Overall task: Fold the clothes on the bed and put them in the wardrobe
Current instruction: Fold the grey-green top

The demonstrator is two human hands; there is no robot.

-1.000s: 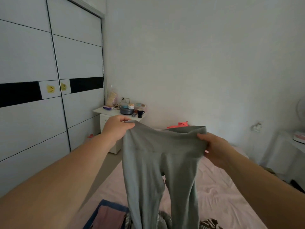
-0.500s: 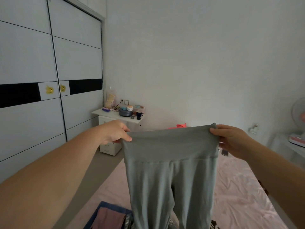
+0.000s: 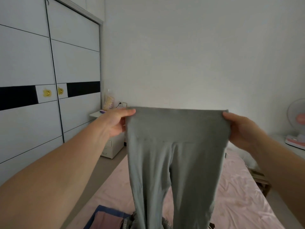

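Grey leggings (image 3: 175, 146) held up by waistband, both hands; no writing legible.

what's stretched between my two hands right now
In the head view, the waistband of the grey leggings spans the gap, pinched at one end by the left hand and at the other by the right hand.

Grey leggings (image 3: 176, 146) held up by left hand (image 3: 115, 123), right hand (image 3: 242, 128), over bed (image 3: 239, 204)

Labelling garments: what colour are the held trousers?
Plain grey trousers, seen in the head view.
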